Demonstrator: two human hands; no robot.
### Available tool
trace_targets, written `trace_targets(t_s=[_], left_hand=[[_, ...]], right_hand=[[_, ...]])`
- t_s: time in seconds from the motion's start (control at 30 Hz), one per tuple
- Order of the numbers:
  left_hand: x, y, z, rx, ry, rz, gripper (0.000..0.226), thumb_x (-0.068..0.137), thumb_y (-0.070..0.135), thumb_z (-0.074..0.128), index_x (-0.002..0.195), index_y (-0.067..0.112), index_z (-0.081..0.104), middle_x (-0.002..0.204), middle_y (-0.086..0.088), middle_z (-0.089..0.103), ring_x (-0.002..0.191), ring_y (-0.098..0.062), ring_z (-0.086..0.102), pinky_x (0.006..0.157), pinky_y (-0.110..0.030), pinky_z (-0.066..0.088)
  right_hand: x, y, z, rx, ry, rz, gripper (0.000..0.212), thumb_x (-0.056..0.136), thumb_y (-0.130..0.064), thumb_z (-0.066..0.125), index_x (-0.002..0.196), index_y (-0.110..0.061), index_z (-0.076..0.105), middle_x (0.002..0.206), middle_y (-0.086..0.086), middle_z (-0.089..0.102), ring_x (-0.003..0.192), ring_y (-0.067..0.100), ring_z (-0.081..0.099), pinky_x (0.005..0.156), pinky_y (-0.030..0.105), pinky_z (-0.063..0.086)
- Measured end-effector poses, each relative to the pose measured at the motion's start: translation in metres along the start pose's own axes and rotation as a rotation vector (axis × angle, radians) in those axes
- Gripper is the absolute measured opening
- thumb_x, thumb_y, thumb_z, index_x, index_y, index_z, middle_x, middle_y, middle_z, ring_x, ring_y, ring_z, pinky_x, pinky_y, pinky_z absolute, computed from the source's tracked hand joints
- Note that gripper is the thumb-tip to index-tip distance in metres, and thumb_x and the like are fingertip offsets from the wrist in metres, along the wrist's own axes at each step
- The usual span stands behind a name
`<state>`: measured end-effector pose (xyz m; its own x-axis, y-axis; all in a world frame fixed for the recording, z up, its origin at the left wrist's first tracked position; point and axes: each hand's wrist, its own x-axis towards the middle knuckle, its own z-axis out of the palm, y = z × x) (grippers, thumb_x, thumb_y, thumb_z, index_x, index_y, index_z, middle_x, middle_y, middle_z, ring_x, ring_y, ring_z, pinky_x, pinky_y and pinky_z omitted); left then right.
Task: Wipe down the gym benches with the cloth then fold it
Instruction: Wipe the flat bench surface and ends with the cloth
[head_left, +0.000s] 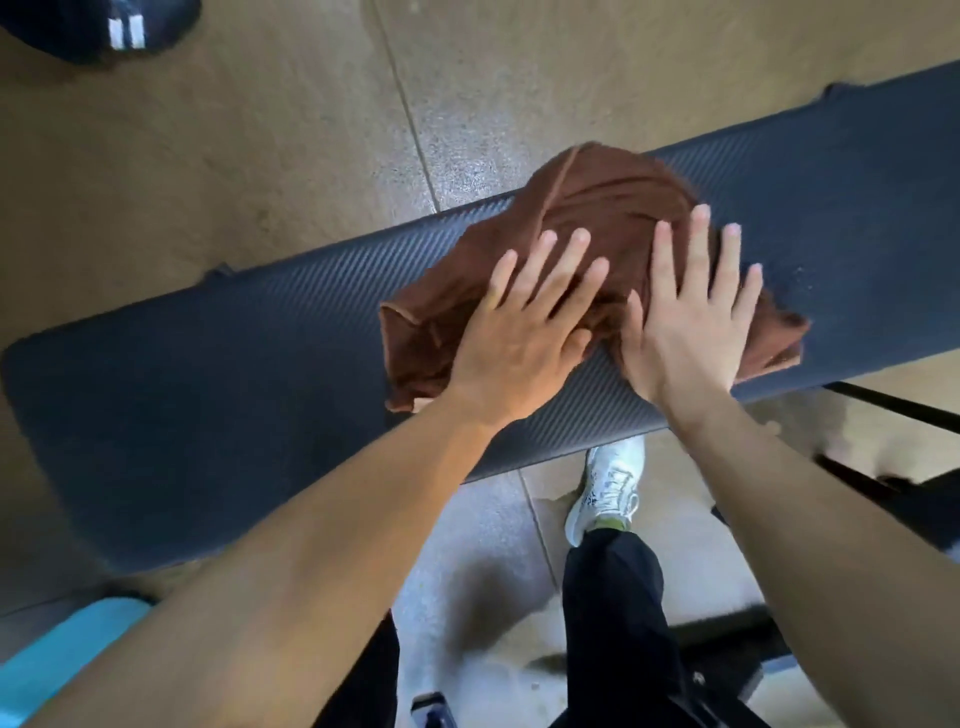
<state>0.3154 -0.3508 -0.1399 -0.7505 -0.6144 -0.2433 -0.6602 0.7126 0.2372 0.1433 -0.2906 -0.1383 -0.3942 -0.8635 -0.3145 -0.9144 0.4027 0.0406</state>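
A crumpled brown cloth (587, 218) lies on the dark padded gym bench (208, 395), which runs from lower left to upper right. My left hand (524, 332) presses flat on the cloth's left part with straight, spread fingers. My right hand (685, 322) presses flat on its right part, fingers also straight. Both palms cover the cloth's middle; its edges stick out on either side.
Tan floor (234, 156) lies beyond the bench. My white shoe (610, 486) and dark trouser leg stand below the bench's near edge. Black metal frame bars (893, 410) are at the right. Another person's dark shoe (104, 26) is at top left, a turquoise pad (62, 660) at bottom left.
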Motion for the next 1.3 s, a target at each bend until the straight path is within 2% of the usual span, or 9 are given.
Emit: trace_targets(t_s=[0.07,0.27,0.33,0.43,0.6,0.77,0.93,1.1,1.3], left_hand=[[-0.056,-0.029,0.003,0.016,-0.059,-0.031,0.069,0.101,0.043,0.038,0.159,0.018,0.012,0.168,-0.008,0.002,0.154,-0.027,0.006,0.121,-0.048,0.008],[-0.200,-0.099,0.013,0.087,-0.214,-0.295,0.076,0.096,0.044,0.031,0.156,0.008,0.001,0.166,-0.009,-0.008,0.154,-0.026,0.003,0.119,-0.053,0.022],[-0.200,-0.095,0.014,0.089,-0.212,-0.330,0.076,0.097,0.041,0.036,0.154,0.007,-0.002,0.166,-0.010,-0.008,0.153,-0.027,0.005,0.118,-0.054,0.022],[-0.166,-0.071,0.014,0.111,-0.196,-0.411,0.075,0.099,0.035,0.044,0.156,0.008,0.004,0.166,-0.017,0.000,0.153,-0.036,0.006,0.118,-0.059,0.017],[-0.049,-0.009,0.007,0.069,-0.109,-0.471,0.070,0.097,0.040,0.029,0.159,0.014,0.007,0.166,-0.017,0.002,0.152,-0.039,0.006,0.119,-0.059,0.014],[0.083,0.073,0.002,0.081,-0.016,-0.285,0.064,0.102,0.043,0.027,0.159,0.017,0.013,0.165,-0.014,0.013,0.151,-0.037,0.013,0.120,-0.055,0.012],[0.171,0.143,0.001,0.066,0.025,-0.038,0.062,0.102,0.044,0.026,0.159,0.021,0.017,0.167,-0.008,0.012,0.153,-0.031,0.012,0.122,-0.050,0.008],[0.148,0.141,-0.001,0.056,0.006,0.157,0.062,0.101,0.041,0.032,0.158,0.018,0.021,0.167,-0.007,0.013,0.153,-0.028,0.015,0.123,-0.047,0.012],[0.006,0.043,0.001,0.095,-0.118,-0.040,0.071,0.099,0.042,0.037,0.160,0.018,0.008,0.168,-0.006,0.001,0.154,-0.024,0.007,0.122,-0.046,0.012]], right_hand=[[-0.021,-0.041,0.002,0.015,-0.020,-0.042,0.070,0.097,-0.047,0.034,0.159,-0.023,0.013,0.168,0.011,0.000,0.154,0.036,0.001,0.120,0.061,0.008],[-0.093,-0.193,0.020,0.103,-0.167,-0.497,0.072,0.098,-0.043,0.037,0.159,-0.017,0.010,0.167,0.013,-0.009,0.152,0.029,-0.015,0.116,0.053,-0.022],[-0.091,-0.198,0.022,0.103,-0.153,-0.586,0.069,0.098,-0.037,0.040,0.159,-0.014,0.018,0.168,0.013,-0.002,0.154,0.028,-0.006,0.118,0.051,-0.019],[-0.062,-0.152,0.018,0.097,-0.074,-0.632,0.068,0.097,-0.042,0.042,0.157,-0.016,0.026,0.168,0.012,0.006,0.154,0.029,0.003,0.121,0.050,-0.009],[0.001,-0.036,0.002,0.062,-0.064,-0.510,0.071,0.098,-0.053,0.030,0.160,-0.023,0.010,0.168,0.005,-0.005,0.154,0.029,-0.005,0.121,0.051,-0.008],[0.052,0.107,-0.006,0.038,0.022,-0.305,0.070,0.097,-0.055,0.033,0.159,-0.024,0.017,0.169,0.005,0.006,0.153,0.035,0.006,0.121,0.056,0.002],[0.076,0.214,-0.009,0.046,0.018,-0.045,0.070,0.099,-0.055,0.027,0.160,-0.024,0.012,0.169,0.004,0.002,0.154,0.036,0.002,0.122,0.059,0.004],[0.050,0.177,-0.005,0.100,0.036,0.207,0.070,0.099,-0.044,0.028,0.160,-0.018,0.006,0.168,0.010,0.000,0.154,0.035,0.001,0.122,0.058,0.005],[-0.023,0.023,0.005,0.121,-0.057,-0.015,0.076,0.096,-0.045,0.032,0.160,-0.016,0.004,0.168,0.013,-0.004,0.154,0.032,-0.004,0.122,0.057,0.001]])
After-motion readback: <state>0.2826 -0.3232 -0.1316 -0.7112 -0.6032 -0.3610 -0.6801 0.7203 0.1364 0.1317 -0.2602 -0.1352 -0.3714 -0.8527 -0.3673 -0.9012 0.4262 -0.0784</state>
